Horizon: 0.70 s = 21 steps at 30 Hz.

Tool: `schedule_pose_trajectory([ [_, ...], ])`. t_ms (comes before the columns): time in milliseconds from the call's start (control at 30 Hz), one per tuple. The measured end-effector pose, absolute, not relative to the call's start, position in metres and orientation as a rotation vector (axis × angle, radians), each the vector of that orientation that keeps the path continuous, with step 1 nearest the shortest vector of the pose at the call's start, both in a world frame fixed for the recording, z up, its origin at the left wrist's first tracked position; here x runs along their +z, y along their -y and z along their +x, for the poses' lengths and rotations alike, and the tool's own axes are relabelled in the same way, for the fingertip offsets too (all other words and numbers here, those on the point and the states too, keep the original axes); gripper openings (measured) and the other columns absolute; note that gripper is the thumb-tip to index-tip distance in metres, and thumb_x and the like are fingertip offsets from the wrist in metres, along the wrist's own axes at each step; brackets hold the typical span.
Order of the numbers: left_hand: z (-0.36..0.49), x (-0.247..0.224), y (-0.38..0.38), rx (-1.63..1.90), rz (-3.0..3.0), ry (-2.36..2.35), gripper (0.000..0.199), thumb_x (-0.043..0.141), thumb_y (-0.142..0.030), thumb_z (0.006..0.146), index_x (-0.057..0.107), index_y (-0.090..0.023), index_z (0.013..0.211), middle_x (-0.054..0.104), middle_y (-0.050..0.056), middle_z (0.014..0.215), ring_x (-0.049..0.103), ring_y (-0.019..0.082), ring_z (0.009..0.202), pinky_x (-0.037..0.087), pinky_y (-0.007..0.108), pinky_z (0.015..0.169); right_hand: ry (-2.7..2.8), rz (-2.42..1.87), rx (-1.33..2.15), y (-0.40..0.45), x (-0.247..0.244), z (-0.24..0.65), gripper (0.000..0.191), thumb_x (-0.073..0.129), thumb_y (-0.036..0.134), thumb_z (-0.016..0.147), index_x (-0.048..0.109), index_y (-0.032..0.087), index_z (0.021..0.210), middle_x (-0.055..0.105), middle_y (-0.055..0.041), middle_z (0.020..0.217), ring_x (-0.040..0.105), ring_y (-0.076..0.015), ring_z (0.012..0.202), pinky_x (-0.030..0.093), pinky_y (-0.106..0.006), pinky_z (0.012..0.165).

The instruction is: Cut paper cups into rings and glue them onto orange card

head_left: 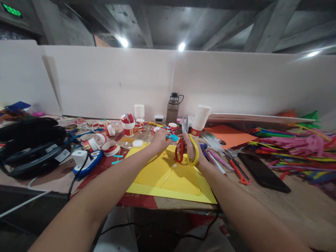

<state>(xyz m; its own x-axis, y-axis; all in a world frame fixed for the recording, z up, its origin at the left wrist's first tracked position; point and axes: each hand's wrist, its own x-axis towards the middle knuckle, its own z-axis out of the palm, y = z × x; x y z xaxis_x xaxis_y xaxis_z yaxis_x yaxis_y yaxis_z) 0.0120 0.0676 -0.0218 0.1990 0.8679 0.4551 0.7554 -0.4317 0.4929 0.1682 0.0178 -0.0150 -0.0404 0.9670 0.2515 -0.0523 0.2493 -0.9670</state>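
My right hand (191, 146) is closed around a pair of scissors (193, 159) with one red and one yellow handle loop. The metal blades point up and away from me. To its left, my left hand (160, 140) has its fingers curled together close to blue paper pieces (172, 137). Whatever its fingertips pinch is too small to make out. Both hands are above the far part of yellow paper sheets (157, 171), on which a few small white scraps lie.
Paper cup stacks (201, 117) and a water bottle (172, 110) stand at the back. On the left lie cut cup rings (110, 148), a blue-and-white power strip (88, 164) and a black headset (36, 150). A phone (264, 171) and colourful pipe cleaners (301, 145) lie right.
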Motion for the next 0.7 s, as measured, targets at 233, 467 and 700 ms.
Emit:
schedule_pose_trajectory([
  [233, 0.020, -0.030, -0.071, 0.925, 2.372, -1.711, 0.022, 0.065, -0.027, 0.076, 0.067, -0.020, 0.096, 0.053, 0.011, 0.120, 0.042, 0.030, 0.118, 0.034, 0.044, 0.099, 1.295, -0.952, 1.031, -0.015, -0.012, 0.166, 0.043, 0.057, 0.062, 0.078, 0.053, 0.019, 0.079, 0.056, 0.0026, 0.054, 0.053, -0.0111, 0.044, 0.045, -0.022, 0.041],
  [467, 0.019, -0.037, -0.086, 0.945, 2.392, -1.767, 0.021, 0.061, -0.025, 0.080, 0.065, -0.017, 0.099, 0.058, 0.013, 0.112, 0.044, 0.029, 0.111, 0.035, 0.041, 0.095, 1.243, -0.948, 1.067, -0.009, -0.008, 0.164, 0.043, 0.059, 0.062, 0.074, 0.048, 0.021, 0.074, 0.054, 0.0037, 0.052, 0.052, -0.0111, 0.043, 0.044, -0.023, 0.041],
  [700, 0.008, -0.031, -0.095, 0.974, 2.403, -1.720, 0.003, 0.064, -0.020, 0.078, 0.067, -0.019, 0.077, 0.068, 0.009, 0.087, 0.053, 0.027, 0.099, 0.038, 0.040, 0.090, 1.291, -0.932, 0.955, -0.024, -0.020, 0.170, 0.038, 0.070, 0.045, 0.069, 0.053, 0.020, 0.092, 0.052, 0.0066, 0.057, 0.050, -0.0098, 0.045, 0.042, -0.022, 0.042],
])
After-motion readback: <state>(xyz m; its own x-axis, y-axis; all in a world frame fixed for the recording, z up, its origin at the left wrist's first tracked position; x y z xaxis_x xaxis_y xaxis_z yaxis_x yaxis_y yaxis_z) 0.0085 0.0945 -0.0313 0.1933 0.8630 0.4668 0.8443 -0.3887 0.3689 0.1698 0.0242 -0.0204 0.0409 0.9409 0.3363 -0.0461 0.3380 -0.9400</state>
